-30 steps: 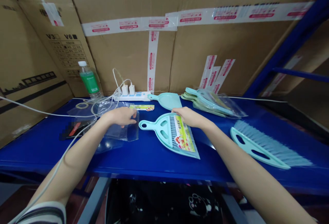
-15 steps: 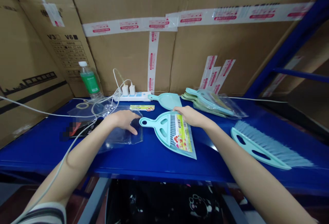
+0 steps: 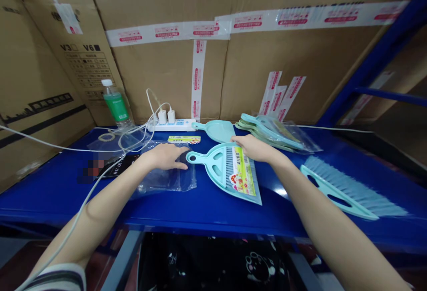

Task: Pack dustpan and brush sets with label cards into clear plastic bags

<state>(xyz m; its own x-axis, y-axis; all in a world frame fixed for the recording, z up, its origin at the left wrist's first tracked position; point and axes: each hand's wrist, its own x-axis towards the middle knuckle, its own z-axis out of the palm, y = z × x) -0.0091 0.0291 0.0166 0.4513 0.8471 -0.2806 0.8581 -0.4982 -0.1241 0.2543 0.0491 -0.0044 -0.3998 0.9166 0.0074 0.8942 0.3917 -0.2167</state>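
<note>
A light-blue dustpan [image 3: 200, 158] lies flat on the blue table with a small brush [image 3: 230, 163] nested in it. A yellow printed label [image 3: 243, 173] crosses the bristles. My right hand [image 3: 251, 147] grips the set at its upper edge, fingertips curled over the rim. Near the handle end, my left hand [image 3: 167, 156] reaches with thumb and index finger apart. Beneath it spreads a clear plastic bag [image 3: 173, 182]; whether the palm touches the bag is hard to tell.
Another light-blue dustpan [image 3: 220, 131] lies behind, beside a white power strip [image 3: 175, 125] with cables. Bagged dustpan sets [image 3: 273, 133] sit at the back right. A loose brush [image 3: 347, 193] lies right. A phone [image 3: 120, 165], bottle [image 3: 116, 104] and label card [image 3: 184, 139] are to the left.
The dustpan with its brush has slid slightly right along with my right hand. My left hand and the plastic bag have also shifted right, showing more of the phone.
</note>
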